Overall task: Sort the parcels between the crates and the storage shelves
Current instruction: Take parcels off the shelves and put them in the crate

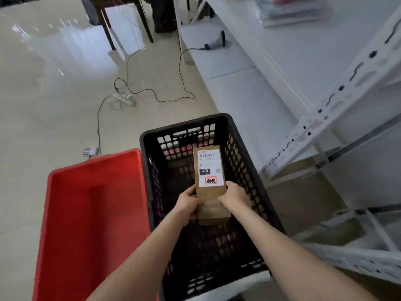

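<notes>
A brown paper parcel with a white shipping label marked 010 and a red stamp is held over the black perforated crate. My left hand grips its lower left edge and my right hand grips its lower right edge. A second brown parcel shows just below the hands; whether the hands hold it too is unclear. Left of the black crate stands a solid red crate, with nothing showing inside it.
White metal storage shelves run along the right, with a barcode scanner on the low shelf and stacked packets at the top right. Black cables and a power strip lie on the tiled floor. A small barcode tag lies behind the red crate.
</notes>
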The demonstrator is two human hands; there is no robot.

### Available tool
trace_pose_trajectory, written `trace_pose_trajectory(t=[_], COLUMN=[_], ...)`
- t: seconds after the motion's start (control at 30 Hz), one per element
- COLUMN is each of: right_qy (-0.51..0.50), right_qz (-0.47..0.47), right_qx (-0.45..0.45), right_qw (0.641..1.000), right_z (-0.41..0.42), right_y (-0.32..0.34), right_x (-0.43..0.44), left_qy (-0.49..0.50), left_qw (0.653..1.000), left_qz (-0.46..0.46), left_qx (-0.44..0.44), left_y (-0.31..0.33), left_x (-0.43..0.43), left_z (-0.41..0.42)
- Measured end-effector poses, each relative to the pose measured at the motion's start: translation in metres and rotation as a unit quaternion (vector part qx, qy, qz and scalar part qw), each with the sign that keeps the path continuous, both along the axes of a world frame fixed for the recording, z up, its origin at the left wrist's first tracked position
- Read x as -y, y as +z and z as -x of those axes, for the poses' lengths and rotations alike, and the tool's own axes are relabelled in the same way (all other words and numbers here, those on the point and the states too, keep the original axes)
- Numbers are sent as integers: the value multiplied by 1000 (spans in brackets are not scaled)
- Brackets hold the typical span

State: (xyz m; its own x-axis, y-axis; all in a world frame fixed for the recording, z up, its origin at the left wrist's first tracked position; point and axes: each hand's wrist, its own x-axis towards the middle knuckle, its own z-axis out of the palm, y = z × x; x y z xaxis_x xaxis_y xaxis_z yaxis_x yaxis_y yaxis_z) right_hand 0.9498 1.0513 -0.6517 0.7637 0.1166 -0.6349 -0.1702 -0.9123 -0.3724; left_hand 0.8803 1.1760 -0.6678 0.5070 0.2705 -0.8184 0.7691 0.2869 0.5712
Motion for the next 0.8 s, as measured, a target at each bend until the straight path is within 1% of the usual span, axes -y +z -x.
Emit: trace_pose_trajectory(t=[0.2, 0.3, 0.43, 0.53, 0.6, 0.7, 0.8], right_qy=[25, 104, 257, 307, 331, 338, 348], right_qz=[26, 31, 92, 113, 121, 119, 126], right_qx=[31, 22, 27, 55, 76, 99, 112], right_qw=[999, 994, 962, 943, 933, 928, 922], right_z=[-37, -41, -27, -19, -19, -29, -43], right_y=[-58, -79, -103, -121, -132, -143, -144], right_x=[-17, -20, -19, -18, -16, -15, -17], left_qy=[-10, -13, -21, -26, -27, -18, -48], left_qw=[999, 998, 998, 997, 997, 996, 996], left_qz=[-4, -3, 11, 2, 7, 12, -20], left_qx=[33, 54, 58, 68, 72, 86, 78], left_y=[-58, -80, -96, -104, -109, -113, -114], left_x=[-13, -10, -4, -1, -1, -2, -4], left_z=[-41, -56, -64, -66, -71, -79, -83])
